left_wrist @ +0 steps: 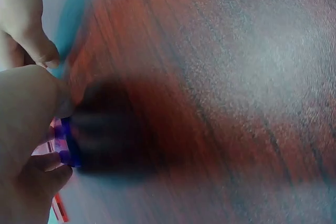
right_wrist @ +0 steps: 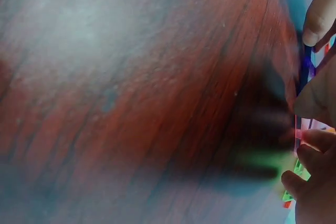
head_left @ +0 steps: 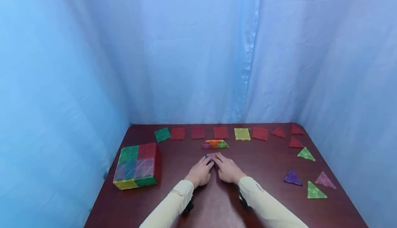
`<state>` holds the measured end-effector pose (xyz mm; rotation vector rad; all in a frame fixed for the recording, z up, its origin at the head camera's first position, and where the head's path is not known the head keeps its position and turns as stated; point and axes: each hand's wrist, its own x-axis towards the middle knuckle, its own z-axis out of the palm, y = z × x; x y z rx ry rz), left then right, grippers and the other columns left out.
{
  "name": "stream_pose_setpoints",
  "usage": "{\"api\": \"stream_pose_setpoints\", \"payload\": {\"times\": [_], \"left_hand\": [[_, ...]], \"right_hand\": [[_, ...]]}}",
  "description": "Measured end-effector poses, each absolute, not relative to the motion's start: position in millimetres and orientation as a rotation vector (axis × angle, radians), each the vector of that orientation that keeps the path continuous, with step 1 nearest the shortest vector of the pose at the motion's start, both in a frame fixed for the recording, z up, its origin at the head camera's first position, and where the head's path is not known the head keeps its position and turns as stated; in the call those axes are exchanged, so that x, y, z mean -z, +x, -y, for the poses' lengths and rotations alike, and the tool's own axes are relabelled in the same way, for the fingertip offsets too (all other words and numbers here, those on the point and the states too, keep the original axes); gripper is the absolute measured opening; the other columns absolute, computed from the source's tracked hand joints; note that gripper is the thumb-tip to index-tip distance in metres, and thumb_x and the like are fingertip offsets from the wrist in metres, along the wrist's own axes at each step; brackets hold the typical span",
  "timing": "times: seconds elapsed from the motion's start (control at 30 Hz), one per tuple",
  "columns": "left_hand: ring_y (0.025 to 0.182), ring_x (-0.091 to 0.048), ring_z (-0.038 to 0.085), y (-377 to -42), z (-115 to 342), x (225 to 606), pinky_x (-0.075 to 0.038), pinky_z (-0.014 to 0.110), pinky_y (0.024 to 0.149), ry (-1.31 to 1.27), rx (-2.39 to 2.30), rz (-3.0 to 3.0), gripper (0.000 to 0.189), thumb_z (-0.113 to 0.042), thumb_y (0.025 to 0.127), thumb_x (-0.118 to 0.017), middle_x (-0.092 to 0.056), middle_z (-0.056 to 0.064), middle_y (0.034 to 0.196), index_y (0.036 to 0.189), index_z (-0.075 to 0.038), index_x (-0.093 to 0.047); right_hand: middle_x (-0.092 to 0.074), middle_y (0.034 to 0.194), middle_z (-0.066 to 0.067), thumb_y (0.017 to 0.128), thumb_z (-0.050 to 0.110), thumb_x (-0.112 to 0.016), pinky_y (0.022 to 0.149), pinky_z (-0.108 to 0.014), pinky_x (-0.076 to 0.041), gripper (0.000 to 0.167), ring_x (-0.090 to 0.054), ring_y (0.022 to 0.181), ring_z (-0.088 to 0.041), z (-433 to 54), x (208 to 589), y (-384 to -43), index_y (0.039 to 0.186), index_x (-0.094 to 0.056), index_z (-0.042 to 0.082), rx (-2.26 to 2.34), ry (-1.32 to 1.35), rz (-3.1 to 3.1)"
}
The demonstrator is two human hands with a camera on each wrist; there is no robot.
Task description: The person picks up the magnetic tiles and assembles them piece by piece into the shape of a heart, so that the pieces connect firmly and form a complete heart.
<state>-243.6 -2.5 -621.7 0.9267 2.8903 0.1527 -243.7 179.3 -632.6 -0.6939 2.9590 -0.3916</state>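
Observation:
Both hands meet near the middle of the table. My left hand (head_left: 200, 172) pinches a purple translucent magnetic tile (left_wrist: 65, 142), seen past its fingers in the left wrist view. Beside it my right hand (head_left: 228, 170) grips a pink translucent magnetic tile (head_left: 213, 155), its fingertips close to the left hand's. Fingers cover much of both tiles. Just beyond them lies a row of joined triangle tiles, with an orange tile (head_left: 214, 143) between a purple-pink tile (head_left: 206, 145) and a green tile (head_left: 222, 144).
A block of coloured square tiles (head_left: 136, 166) stands at the left. Along the back edge runs a line of square tiles, among them a yellow square (head_left: 242, 134). Several loose triangles lie at the right, including a purple triangle (head_left: 293, 178) and a green triangle (head_left: 315, 191).

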Motion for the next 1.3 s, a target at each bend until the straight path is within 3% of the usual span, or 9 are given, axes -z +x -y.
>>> {"api": "stream_pose_setpoints", "payload": {"times": [0.23, 0.57, 0.93, 1.17, 1.3], "left_hand": [[0.147, -0.041, 0.028, -236, 6, 623, -0.043, 0.035, 0.114, 0.917, -0.155, -2.869, 0.053, -0.017, 0.095, -0.062, -0.046, 0.006, 0.157, 0.147, -0.018, -0.055], [0.15, -0.036, 0.028, -239, 8, 616, -0.044, 0.037, 0.114, 0.888, -0.199, -2.824, 0.055, -0.016, 0.095, -0.061, -0.043, 0.005, 0.16, 0.149, -0.019, -0.053], [0.15, -0.037, 0.03, -241, 7, 618, -0.045, 0.038, 0.113, 0.893, -0.231, -2.825, 0.055, -0.015, 0.094, -0.062, -0.043, 0.007, 0.16, 0.149, -0.017, -0.054], [0.15, -0.035, 0.029, -240, 7, 616, -0.047, 0.039, 0.11, 0.885, -0.243, -2.815, 0.056, -0.016, 0.095, -0.062, -0.041, 0.006, 0.161, 0.15, -0.017, -0.052], [0.151, -0.035, 0.029, -241, 7, 616, -0.048, 0.039, 0.11, 0.886, -0.251, -2.818, 0.056, -0.015, 0.095, -0.061, -0.041, 0.006, 0.161, 0.15, -0.017, -0.052]], "right_hand": [[-0.044, 0.155, -0.024, 0.091, 0.01, -0.06, 0.108, -0.055, -0.045, 0.06, -0.051, 0.136, -0.039, -216, 648, -226, 0.149, -0.047, -0.002, 0.46, -0.595, -3.042], [-0.049, 0.145, -0.033, 0.091, 0.01, -0.064, 0.105, -0.064, -0.043, 0.059, -0.049, 0.134, -0.048, -319, 633, -213, 0.144, -0.047, -0.011, 0.434, -0.351, -3.225], [-0.048, 0.139, -0.041, 0.092, 0.015, -0.062, 0.102, -0.069, -0.04, 0.062, -0.047, 0.127, -0.056, -376, 620, -189, 0.141, -0.043, -0.018, 0.341, -0.032, -3.244], [-0.049, 0.099, -0.043, 0.087, 0.011, -0.05, 0.076, -0.069, -0.045, 0.037, -0.051, 0.091, -0.06, -392, 616, -164, 0.1, -0.051, -0.023, 0.344, 0.4, -3.096], [-0.051, 0.095, -0.042, 0.09, 0.01, -0.04, 0.075, -0.069, -0.046, 0.034, -0.052, 0.089, -0.06, -394, 620, -159, 0.096, -0.052, -0.022, 0.387, 0.444, -3.076]]}}
